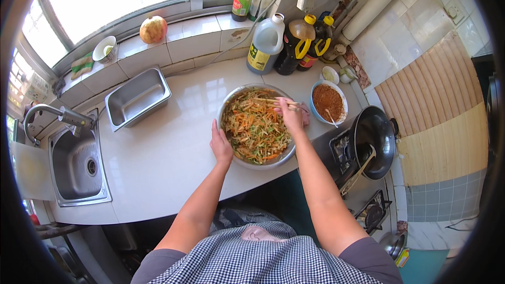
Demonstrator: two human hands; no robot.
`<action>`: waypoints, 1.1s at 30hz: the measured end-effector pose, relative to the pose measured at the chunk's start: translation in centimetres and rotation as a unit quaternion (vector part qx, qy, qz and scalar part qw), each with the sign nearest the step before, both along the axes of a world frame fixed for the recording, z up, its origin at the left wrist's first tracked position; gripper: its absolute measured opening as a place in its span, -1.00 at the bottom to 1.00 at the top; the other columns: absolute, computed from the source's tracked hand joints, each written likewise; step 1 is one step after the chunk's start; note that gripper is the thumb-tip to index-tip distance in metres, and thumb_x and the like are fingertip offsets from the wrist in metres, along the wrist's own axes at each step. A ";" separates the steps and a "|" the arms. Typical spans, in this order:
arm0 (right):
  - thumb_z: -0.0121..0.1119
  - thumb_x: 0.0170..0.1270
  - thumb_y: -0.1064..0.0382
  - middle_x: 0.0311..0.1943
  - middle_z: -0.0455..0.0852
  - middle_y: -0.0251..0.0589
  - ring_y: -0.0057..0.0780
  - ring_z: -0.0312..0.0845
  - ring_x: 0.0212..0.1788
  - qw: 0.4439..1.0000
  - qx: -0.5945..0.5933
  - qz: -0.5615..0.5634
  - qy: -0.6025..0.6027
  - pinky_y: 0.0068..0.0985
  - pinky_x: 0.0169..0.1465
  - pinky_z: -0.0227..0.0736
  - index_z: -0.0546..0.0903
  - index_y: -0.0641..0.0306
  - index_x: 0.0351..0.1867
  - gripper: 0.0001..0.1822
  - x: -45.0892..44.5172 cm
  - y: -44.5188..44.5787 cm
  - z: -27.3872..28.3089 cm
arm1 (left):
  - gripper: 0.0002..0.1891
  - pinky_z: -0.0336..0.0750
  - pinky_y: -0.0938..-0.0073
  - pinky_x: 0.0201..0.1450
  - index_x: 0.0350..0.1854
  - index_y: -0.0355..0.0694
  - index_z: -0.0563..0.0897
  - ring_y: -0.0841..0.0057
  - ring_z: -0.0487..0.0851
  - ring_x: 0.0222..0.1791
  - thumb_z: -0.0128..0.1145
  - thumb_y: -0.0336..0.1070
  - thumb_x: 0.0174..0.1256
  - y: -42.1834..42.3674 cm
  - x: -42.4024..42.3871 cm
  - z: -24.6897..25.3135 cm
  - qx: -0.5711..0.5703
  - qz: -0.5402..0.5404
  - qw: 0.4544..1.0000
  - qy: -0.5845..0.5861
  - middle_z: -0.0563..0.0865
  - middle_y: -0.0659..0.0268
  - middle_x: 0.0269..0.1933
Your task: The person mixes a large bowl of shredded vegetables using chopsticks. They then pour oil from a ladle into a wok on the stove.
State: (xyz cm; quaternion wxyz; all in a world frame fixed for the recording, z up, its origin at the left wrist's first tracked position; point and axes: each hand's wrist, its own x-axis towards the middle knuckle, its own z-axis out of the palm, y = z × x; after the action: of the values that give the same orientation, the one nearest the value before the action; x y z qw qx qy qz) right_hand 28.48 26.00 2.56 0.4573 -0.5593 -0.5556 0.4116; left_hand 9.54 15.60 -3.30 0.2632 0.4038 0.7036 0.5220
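A large steel bowl (276, 164) stands near the counter's front edge, filled with shredded vegetables (256, 130) in orange, green and pale strips. Against the bowl's left rim rests my left hand (221, 142), its fingers spread along the outer wall. My right hand (290, 115) grips a pair of wooden chopsticks (266, 100) over the upper right part of the bowl, and their tips reach the vegetables. Just behind that hand lies a pink cloth (305, 114), partly hidden.
Right of the bowl are a blue-and-white bowl (313, 104) of reddish-brown seasoning with a spoon, and a black wok (380, 142) on the stove. Large bottles (263, 45) line the back. Leftward are a rectangular steel pan (136, 98) and a sink (75, 165) with a faucet (71, 116).
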 end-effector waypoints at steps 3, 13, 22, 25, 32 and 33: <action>-0.04 0.24 0.22 -0.45 0.67 -0.19 -0.53 0.58 -0.45 0.988 0.053 0.083 -0.121 -0.62 -0.38 0.48 0.57 0.30 -0.19 -0.75 -2.0 -3.6 2.9 | -0.60 0.35 0.28 0.01 0.19 -0.20 0.23 0.09 0.46 0.00 -0.26 -0.37 0.28 0.0 -0.1 -0.1 0.022 0.018 1.000 0.009 0.45 0.05 0.08; 0.06 0.16 0.33 -0.35 0.65 -0.18 -0.52 0.58 -0.34 0.974 0.071 0.139 -0.163 -0.62 -0.28 0.45 0.58 0.30 -0.21 -0.81 1.8 -14.4 8.9 | -0.60 0.28 0.36 0.10 0.21 -0.20 0.20 0.19 0.38 0.11 -0.29 -0.34 0.32 -0.1 0.0 -0.1 0.035 0.008 0.999 -0.028 0.38 0.08 0.15; 0.05 0.19 0.28 -0.29 0.64 -0.24 -0.59 0.53 -0.30 0.973 -0.023 0.213 -0.083 -0.66 -0.28 0.43 0.57 0.31 -0.18 -0.78 -0.5 -12.4 4.5 | -0.59 0.16 0.42 0.20 0.23 -0.25 0.16 0.24 0.28 0.19 -0.34 -0.31 0.35 -0.1 -0.2 0.0 0.009 -0.018 0.999 -0.049 0.31 0.07 0.19; 0.00 0.22 0.29 -0.33 0.64 -0.22 -0.59 0.55 -0.35 0.995 -0.001 0.101 -0.022 -0.66 -0.28 0.46 0.57 0.29 -0.18 -0.79 -0.1 -10.9 4.1 | -0.59 0.16 0.42 0.20 0.23 -0.25 0.16 0.23 0.28 0.19 -0.33 -0.31 0.34 -0.4 -0.3 0.7 -0.005 -0.021 0.999 -0.045 0.31 0.06 0.19; -0.04 0.25 0.29 -0.36 0.64 -0.15 -0.52 0.57 -0.37 0.998 0.060 0.026 -0.017 -0.63 -0.29 0.47 0.54 0.40 -0.20 -0.78 2.0 -6.1 4.3 | -0.59 0.23 0.37 0.14 0.21 -0.25 0.18 0.17 0.32 0.15 -0.29 -0.34 0.31 -0.1 0.1 -0.2 0.031 -0.009 0.999 -0.012 0.35 0.04 0.16; -0.05 0.25 0.30 -0.34 0.63 -0.11 -0.50 0.57 -0.37 0.996 0.076 0.027 -0.027 -0.61 -0.28 0.48 0.53 0.41 -0.20 -0.78 1.4 -4.7 4.1 | -0.59 0.22 0.37 0.15 0.21 -0.25 0.18 0.17 0.32 0.15 -0.29 -0.35 0.31 -0.3 -0.1 -0.5 0.028 -0.009 0.999 -0.012 0.35 0.04 0.16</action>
State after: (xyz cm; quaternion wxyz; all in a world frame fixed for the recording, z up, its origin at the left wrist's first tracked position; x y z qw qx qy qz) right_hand 29.88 21.29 6.70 0.4720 -0.5188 -0.6123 0.3650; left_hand 9.48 15.34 -3.77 0.2652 0.4110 0.6816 0.5442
